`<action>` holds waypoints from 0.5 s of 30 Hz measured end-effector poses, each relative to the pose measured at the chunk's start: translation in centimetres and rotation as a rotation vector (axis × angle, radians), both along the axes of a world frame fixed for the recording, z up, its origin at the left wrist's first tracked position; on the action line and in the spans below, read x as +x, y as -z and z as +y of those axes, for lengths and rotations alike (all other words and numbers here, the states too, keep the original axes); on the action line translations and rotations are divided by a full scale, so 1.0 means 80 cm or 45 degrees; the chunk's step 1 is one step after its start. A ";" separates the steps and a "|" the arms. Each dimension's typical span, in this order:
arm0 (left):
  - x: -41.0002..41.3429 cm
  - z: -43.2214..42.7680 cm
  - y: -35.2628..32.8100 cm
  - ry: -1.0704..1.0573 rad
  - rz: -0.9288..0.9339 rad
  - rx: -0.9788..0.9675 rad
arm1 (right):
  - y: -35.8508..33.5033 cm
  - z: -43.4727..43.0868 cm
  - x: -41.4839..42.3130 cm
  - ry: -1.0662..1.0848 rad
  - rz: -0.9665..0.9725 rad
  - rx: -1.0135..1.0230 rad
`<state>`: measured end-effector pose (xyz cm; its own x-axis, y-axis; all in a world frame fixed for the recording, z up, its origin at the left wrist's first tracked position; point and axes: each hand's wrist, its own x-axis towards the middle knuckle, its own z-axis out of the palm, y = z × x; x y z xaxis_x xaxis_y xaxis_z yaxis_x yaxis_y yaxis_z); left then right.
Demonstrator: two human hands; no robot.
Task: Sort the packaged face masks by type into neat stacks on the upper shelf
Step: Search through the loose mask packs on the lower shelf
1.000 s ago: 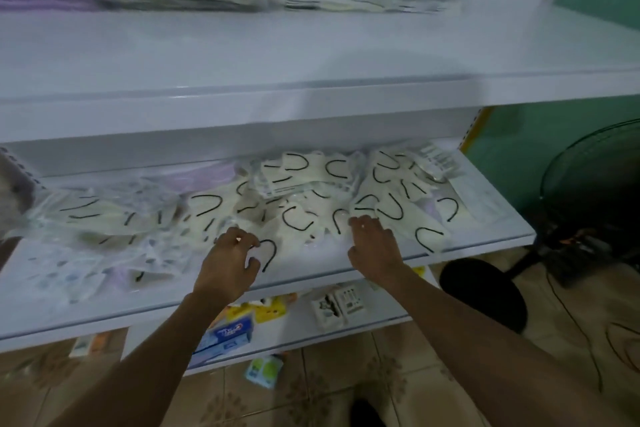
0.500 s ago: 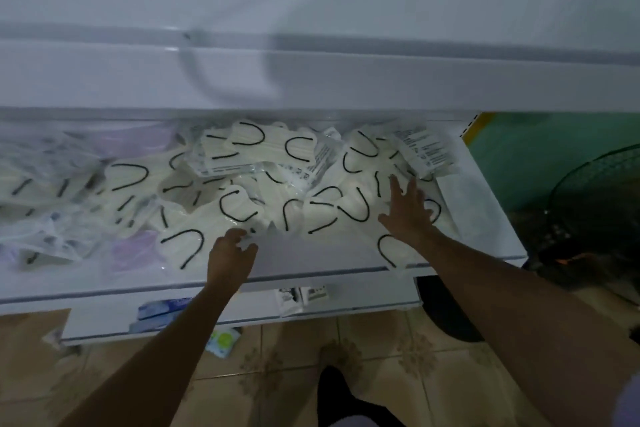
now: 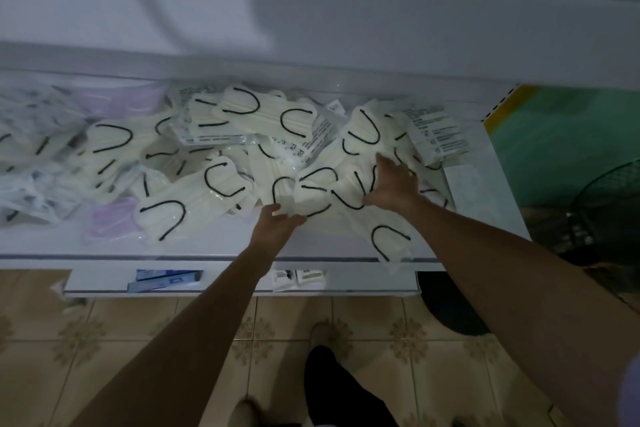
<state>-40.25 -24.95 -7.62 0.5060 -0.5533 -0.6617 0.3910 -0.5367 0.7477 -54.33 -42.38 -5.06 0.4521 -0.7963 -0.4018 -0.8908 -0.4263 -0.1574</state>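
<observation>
A loose pile of packaged white face masks with black ear loops (image 3: 214, 191) covers the middle shelf (image 3: 207, 243). Purple mask packets (image 3: 110, 222) lie at the pile's front left, and another purple packet (image 3: 138, 102) sits at the back left. My left hand (image 3: 277, 222) reaches to the front edge of a white packet (image 3: 311, 198), fingers fairly straight and touching it. My right hand (image 3: 391, 184) lies spread flat on white packets further right. Only the front lip of the upper shelf (image 3: 346, 28) shows, and its top is hidden.
A packet with its printed label up (image 3: 436, 135) lies at the pile's right end. One white packet (image 3: 391, 243) hangs near the shelf's front edge. Blue boxes (image 3: 166, 279) sit on the bottom shelf. A dark fan (image 3: 609, 204) stands at the right on the tiled floor.
The view has tilted down, so the stacks on the upper shelf have left the frame. My left hand moved right to a white packet. My right hand moved back and right onto the pile.
</observation>
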 end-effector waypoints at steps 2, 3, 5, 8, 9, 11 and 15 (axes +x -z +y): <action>-0.010 0.001 0.001 -0.129 0.131 -0.047 | 0.008 0.015 0.002 -0.049 -0.012 -0.074; -0.015 0.000 0.001 -0.185 0.183 -0.067 | 0.012 0.024 0.002 -0.078 -0.050 -0.071; -0.019 -0.005 0.003 -0.241 0.247 -0.089 | 0.018 0.042 0.005 -0.150 -0.129 -0.011; -0.021 -0.017 0.004 -0.236 0.225 -0.027 | 0.017 0.066 0.015 -0.260 -0.260 0.116; -0.021 -0.020 0.003 -0.248 0.215 0.003 | 0.014 0.070 0.018 -0.248 -0.350 0.161; -0.020 -0.026 0.001 -0.291 0.209 0.040 | 0.010 0.067 0.018 -0.200 -0.457 0.086; -0.020 -0.032 -0.003 -0.265 0.189 0.070 | 0.019 0.041 -0.005 -0.022 -0.244 0.036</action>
<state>-41.89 -27.52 -7.39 0.5003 -0.4087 -0.7633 0.6004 -0.4713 0.6460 -54.72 -39.09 -6.58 0.5362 -0.7774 -0.3289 -0.8359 -0.4347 -0.3352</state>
